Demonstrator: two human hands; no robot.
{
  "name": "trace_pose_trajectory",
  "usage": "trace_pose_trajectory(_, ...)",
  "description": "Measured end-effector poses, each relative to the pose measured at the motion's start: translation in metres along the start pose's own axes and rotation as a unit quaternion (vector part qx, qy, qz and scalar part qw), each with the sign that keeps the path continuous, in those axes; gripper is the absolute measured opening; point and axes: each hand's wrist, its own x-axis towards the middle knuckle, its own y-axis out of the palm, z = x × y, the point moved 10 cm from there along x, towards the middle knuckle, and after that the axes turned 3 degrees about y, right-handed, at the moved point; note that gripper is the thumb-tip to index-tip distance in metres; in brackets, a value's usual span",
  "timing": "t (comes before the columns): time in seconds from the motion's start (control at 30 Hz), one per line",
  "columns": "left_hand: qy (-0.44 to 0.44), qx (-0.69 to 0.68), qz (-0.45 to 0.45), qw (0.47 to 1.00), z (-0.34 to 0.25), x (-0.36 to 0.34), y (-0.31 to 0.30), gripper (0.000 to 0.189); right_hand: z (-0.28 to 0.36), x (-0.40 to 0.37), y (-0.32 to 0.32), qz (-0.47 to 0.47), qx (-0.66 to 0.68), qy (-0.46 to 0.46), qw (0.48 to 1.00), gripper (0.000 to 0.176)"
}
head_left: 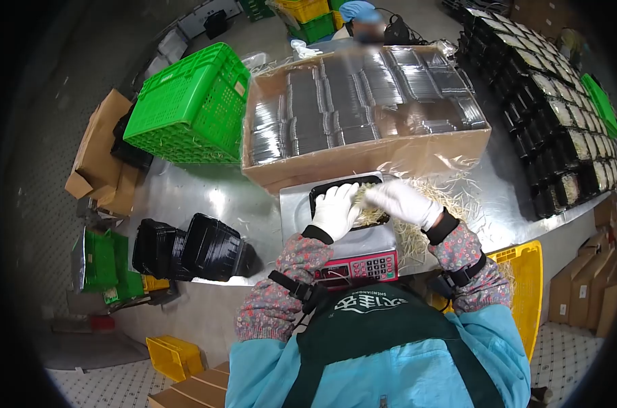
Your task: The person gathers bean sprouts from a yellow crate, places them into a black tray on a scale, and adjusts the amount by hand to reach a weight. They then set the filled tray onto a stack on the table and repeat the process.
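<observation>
A black plastic tray (pixel 325 187) holding pale bean sprouts (pixel 371 216) sits on a kitchen scale (pixel 295 212) with a red keypad panel (pixel 363 267). My left hand (pixel 337 208), in a white glove, lies over the tray's left part, fingers stretched out and fingertips at the sprouts. At the tray's right side is my right hand (pixel 407 204), also gloved in white. Its fingers are smeared by motion, so what they hold, if anything, cannot be made out. Loose bean sprouts (pixel 451 204) are heaped on the steel table just right of the scale.
Behind the scale stands a cardboard box (pixel 308 172) of clear plastic lids (pixel 346 95). Green crates (pixel 186 109) and nested black trays (pixel 210 248) are to the left. Filled trays (pixel 553 102) are stacked at right, a yellow crate (pixel 526 285) below. Another person (pixel 358 20) is across the table.
</observation>
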Motion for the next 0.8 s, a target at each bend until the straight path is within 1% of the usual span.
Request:
trace_pose_trajectory(0.07, 0.016, 0.026, -0.015, 0.999, 0.002, -0.003, 0.004, 0.058, 0.009, -0.005, 0.035, 0.105, -0.053, -0.002, 0.993, 0.034)
trace_pose_trajectory(0.1, 0.029, 0.032, -0.04, 0.998, 0.002, -0.004, 0.006, 0.06, 0.001, -0.004, 0.049, 0.063, -0.077, -0.011, 0.995, 0.033)
trace_pose_trajectory(0.13, 0.033, 0.024, -0.035, 0.999, 0.002, -0.006, 0.006, 0.062, -0.013, -0.002, 0.061, 0.017, -0.105, -0.017, 0.994, 0.032)
trace_pose_trajectory(0.2, 0.034, -0.001, -0.034, 0.999, 0.002, -0.005, 0.006, 0.063, -0.019, 0.0, 0.061, 0.015, -0.037, -0.04, 0.998, 0.032)
trace_pose_trajectory(0.23, 0.037, -0.008, -0.037, 0.999, 0.0, -0.003, 0.004, 0.063, -0.015, 0.0, 0.058, 0.023, -0.012, -0.047, 0.999, 0.032)
trace_pose_trajectory(0.33, 0.06, -0.033, -0.059, 0.996, -0.004, -0.006, -0.007, 0.063, 0.0, -0.003, 0.044, 0.136, -0.079, -0.047, 0.987, 0.027)
trace_pose_trajectory(0.37, 0.055, -0.051, -0.044, 0.996, -0.003, -0.003, -0.01, 0.063, 0.003, 0.0, 0.017, 0.108, -0.046, -0.026, 0.993, 0.03)
trace_pose_trajectory(0.4, 0.046, -0.07, -0.028, 0.996, -0.005, -0.005, -0.014, 0.063, 0.005, 0.007, -0.019, 0.04, -0.063, -0.015, 0.997, 0.028)
trace_pose_trajectory(0.43, 0.031, -0.081, -0.029, 0.996, -0.006, -0.008, -0.021, 0.062, -0.001, 0.012, -0.06, -0.045, -0.067, 0.015, 0.997, 0.028)
trace_pose_trajectory(0.47, 0.014, -0.091, -0.03, 0.995, -0.004, -0.008, -0.03, 0.062, -0.024, 0.019, -0.094, -0.1, -0.035, 0.052, 0.993, 0.026)
trace_pose_trajectory(0.5, -0.004, -0.098, -0.031, 0.995, -0.002, -0.009, -0.04, 0.061, -0.033, 0.025, -0.135, -0.219, -0.132, 0.018, 0.967, 0.024)
trace_pose_trajectory(0.53, -0.03, -0.123, -0.035, 0.991, 0.001, -0.01, -0.051, 0.057, -0.067, 0.033, -0.165, -0.286, -0.164, 0.017, 0.944, 0.026)
trace_pose_trajectory(0.57, -0.048, -0.157, -0.072, 0.984, 0.011, -0.015, -0.055, 0.053, -0.084, 0.035, -0.186, -0.286, -0.236, 0.089, 0.924, 0.037)
trace_pose_trajectory(0.6, -0.066, -0.189, -0.111, 0.973, 0.021, -0.022, -0.059, 0.049, -0.127, 0.043, -0.2, -0.298, -0.346, 0.137, 0.879, 0.053)
trace_pose_trajectory(0.63, -0.095, -0.218, -0.143, 0.961, 0.03, -0.03, -0.066, 0.047, -0.14, 0.042, -0.203, -0.216, -0.407, 0.245, 0.853, 0.07)
trace_pose_trajectory(0.67, -0.121, -0.246, -0.175, 0.946, 0.04, -0.039, -0.072, 0.045, -0.165, 0.039, -0.203, -0.202, -0.41, 0.265, 0.849, 0.067)
trace_pose_trajectory(0.7, -0.164, -0.275, -0.179, 0.93, 0.047, -0.048, -0.079, 0.044, -0.214, 0.044, -0.2, -0.076, -0.314, 0.386, 0.864, 0.062)
trace_pose_trajectory(0.73, -0.188, -0.294, -0.197, 0.916, 0.056, -0.06, -0.084, 0.045, -0.193, 0.043, -0.202, -0.105, -0.371, 0.339, 0.858, 0.043)
trace_pose_trajectory(0.8, -0.203, -0.335, -0.231, 0.89, 0.075, -0.086, -0.079, 0.044, -0.179, 0.052, -0.203, -0.177, -0.369, 0.265, 0.873, 0.017)
